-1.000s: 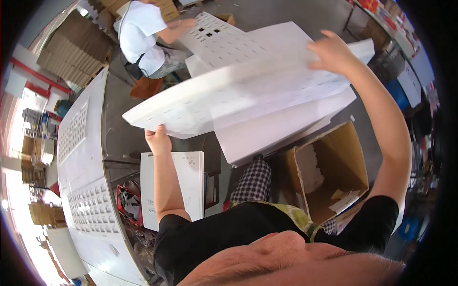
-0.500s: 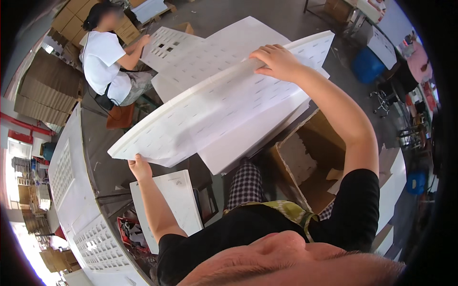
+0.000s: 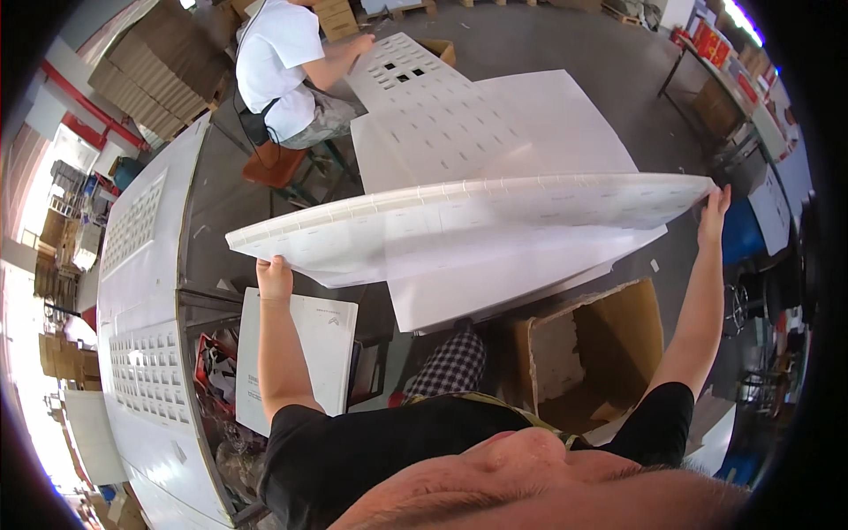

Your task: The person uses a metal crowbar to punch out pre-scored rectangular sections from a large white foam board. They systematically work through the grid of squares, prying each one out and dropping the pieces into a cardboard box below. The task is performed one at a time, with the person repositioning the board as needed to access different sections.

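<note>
A wide stack of white card sheets (image 3: 495,216) with small marks across its face stands on edge before me, its thick layered edge uppermost. My left hand (image 3: 275,276) is closed on its lower left corner, the thumb on the near face. At the far right end, my right hand (image 3: 714,212) grips the other corner, with the fingers partly hidden. Under and behind the stack lie large plain white sheets (image 3: 565,115). A die-cut white sheet (image 3: 433,115) with rows of small openings lies on them, and a co-worker's hand (image 3: 364,44) touches its far left corner.
An open cardboard box (image 3: 636,331) stands at my right, close to my knee. To my left are a white flat board (image 3: 318,327), a red crate of scraps (image 3: 212,362) and a long white table (image 3: 146,291) with die-cut sheets. The co-worker (image 3: 283,71) sits on a brown stool (image 3: 274,165).
My right hand has gone from the stack's upper edge to its right end. The stack has turned from a slant to nearly level across my front. My left hand keeps its corner.
</note>
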Demonstrator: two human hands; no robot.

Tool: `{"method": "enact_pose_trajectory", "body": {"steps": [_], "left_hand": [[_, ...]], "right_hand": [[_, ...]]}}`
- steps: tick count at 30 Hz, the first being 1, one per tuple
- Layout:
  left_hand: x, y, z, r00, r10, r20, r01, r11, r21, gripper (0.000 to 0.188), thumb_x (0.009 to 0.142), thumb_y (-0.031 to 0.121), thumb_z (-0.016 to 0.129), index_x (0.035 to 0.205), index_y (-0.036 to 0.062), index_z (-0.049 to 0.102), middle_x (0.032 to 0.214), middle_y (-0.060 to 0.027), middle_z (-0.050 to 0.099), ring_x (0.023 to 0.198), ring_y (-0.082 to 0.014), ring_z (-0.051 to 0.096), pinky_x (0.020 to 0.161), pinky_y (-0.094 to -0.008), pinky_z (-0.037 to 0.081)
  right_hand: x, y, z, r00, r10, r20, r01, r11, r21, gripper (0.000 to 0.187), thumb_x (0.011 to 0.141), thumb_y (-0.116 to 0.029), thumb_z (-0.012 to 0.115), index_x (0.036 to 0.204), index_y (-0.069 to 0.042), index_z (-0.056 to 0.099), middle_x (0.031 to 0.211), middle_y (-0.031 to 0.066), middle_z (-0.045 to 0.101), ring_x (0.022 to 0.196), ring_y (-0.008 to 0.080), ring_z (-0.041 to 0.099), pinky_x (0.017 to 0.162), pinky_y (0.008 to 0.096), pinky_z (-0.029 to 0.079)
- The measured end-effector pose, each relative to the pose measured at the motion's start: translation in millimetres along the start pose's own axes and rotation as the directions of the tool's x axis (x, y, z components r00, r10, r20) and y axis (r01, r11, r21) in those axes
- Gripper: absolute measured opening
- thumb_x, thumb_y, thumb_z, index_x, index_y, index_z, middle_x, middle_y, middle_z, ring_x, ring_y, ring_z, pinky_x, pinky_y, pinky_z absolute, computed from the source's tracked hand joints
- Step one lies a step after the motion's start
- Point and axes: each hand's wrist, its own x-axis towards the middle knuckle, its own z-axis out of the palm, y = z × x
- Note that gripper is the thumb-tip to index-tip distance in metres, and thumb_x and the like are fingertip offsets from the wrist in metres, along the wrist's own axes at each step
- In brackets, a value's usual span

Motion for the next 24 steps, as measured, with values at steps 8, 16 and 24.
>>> {"method": "enact_pose_trajectory", "body": {"steps": [8,16,24], "left_hand": [[-18,11,29,0.996,0.009,-0.092,0.023,0.942,0.335,0.074,0.081,0.012,0.068,0.14,0.0003,0.025,0.138,-0.0095,0.04,0.125,-0.0218,0.041,0.107,-0.0351,0.028],[-4,23,52,0.973,-0.014,-0.232,0.092,0.941,0.325,0.052,0.083,0.007,0.061,0.13,-0.0027,0.041,0.126,-0.0088,0.051,0.117,-0.0207,0.048,0.103,-0.0342,0.034],[7,32,46,0.954,-0.099,-0.283,0.171,0.955,0.243,0.047,0.087,0.003,0.056,0.131,-0.0018,0.041,0.128,-0.0096,0.051,0.118,-0.0215,0.048,0.104,-0.0357,0.034]], "right_hand": [[-6,55,-5,0.951,0.296,0.089,-0.309,0.904,0.295,0.055,0.098,-0.045,0.04,0.133,-0.002,0.04,0.131,0.0093,0.05,0.124,0.0206,0.043,0.104,0.0348,0.031],[-43,23,-6,0.961,0.272,-0.046,-0.244,0.918,0.313,0.045,0.097,-0.036,0.047,0.126,-0.002,0.045,0.123,0.0093,0.054,0.112,0.0212,0.054,0.095,0.0357,0.042],[-60,-5,-12,0.966,0.259,0.023,-0.259,0.951,0.169,0.034,0.094,-0.036,0.054,0.109,-0.005,0.053,0.09,0.0008,0.056,0.082,0.012,0.053,0.072,0.0273,0.042]]}}
